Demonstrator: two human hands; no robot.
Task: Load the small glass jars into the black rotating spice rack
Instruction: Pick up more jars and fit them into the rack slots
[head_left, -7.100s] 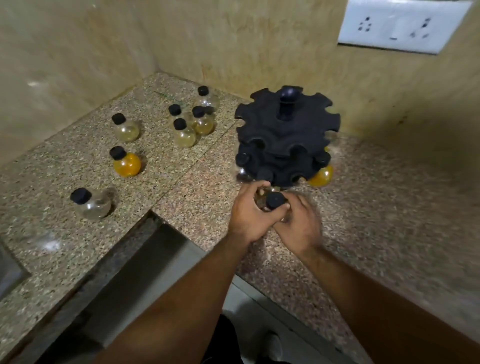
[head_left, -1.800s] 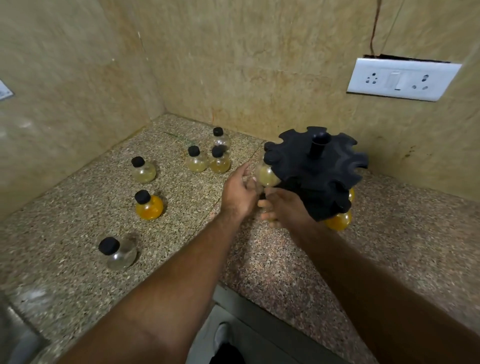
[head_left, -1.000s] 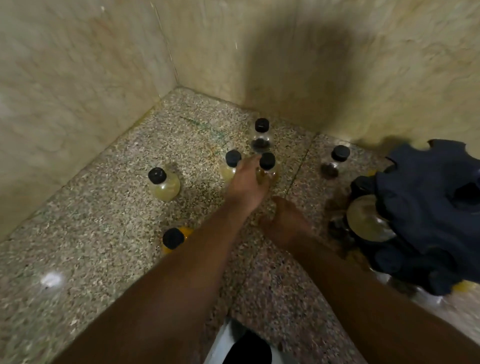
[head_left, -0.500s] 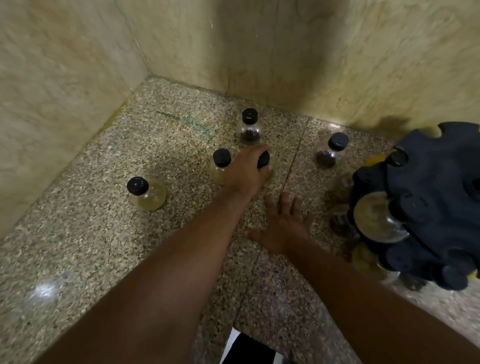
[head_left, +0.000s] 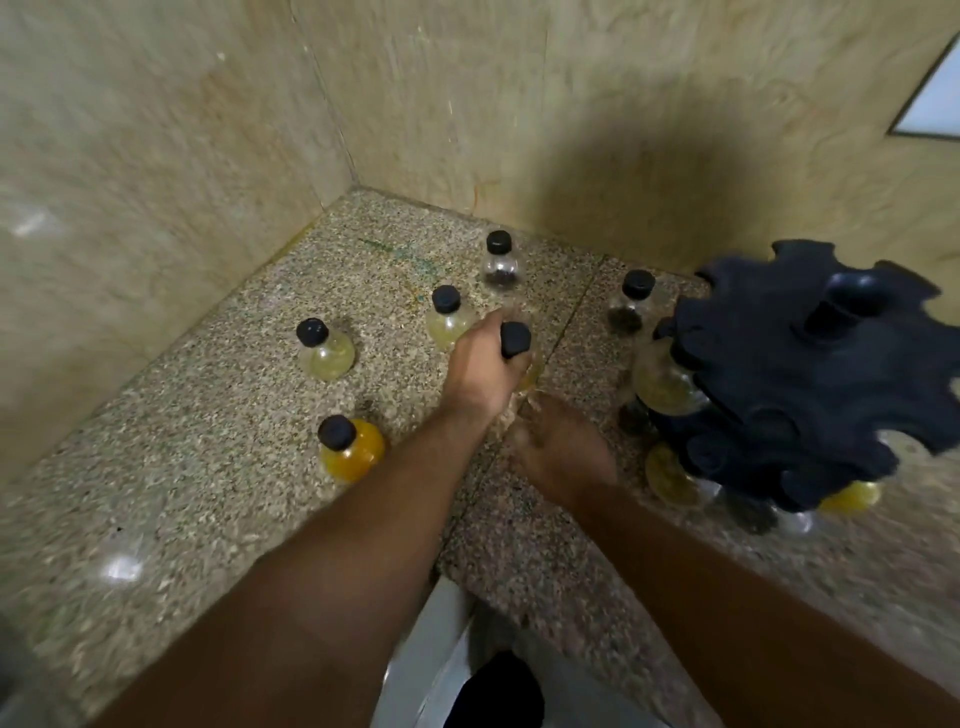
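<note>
My left hand (head_left: 485, 371) is wrapped around a small glass jar with a black cap (head_left: 514, 339), holding it just above the granite counter (head_left: 208, 441). My right hand (head_left: 558, 449) hovers just below the jar, blurred, holding nothing that I can see. The black rotating spice rack (head_left: 800, 374) stands at the right with several jars hung in its slots, one pale yellow jar (head_left: 662, 384) on its near left side. Loose jars stand around: an orange one (head_left: 350, 449), two pale yellow ones (head_left: 324, 351) (head_left: 448, 319), and two clear ones (head_left: 500, 262) (head_left: 628, 304).
Two tiled walls meet in the corner (head_left: 356, 182) behind the jars. The counter's front edge (head_left: 452, 571) runs under my forearms. A white switch plate (head_left: 935, 98) shows at the far right on the wall.
My left hand has closed on the black-capped jar and drawn it back toward me. My right hand has come up under it. The view has tilted upward.
</note>
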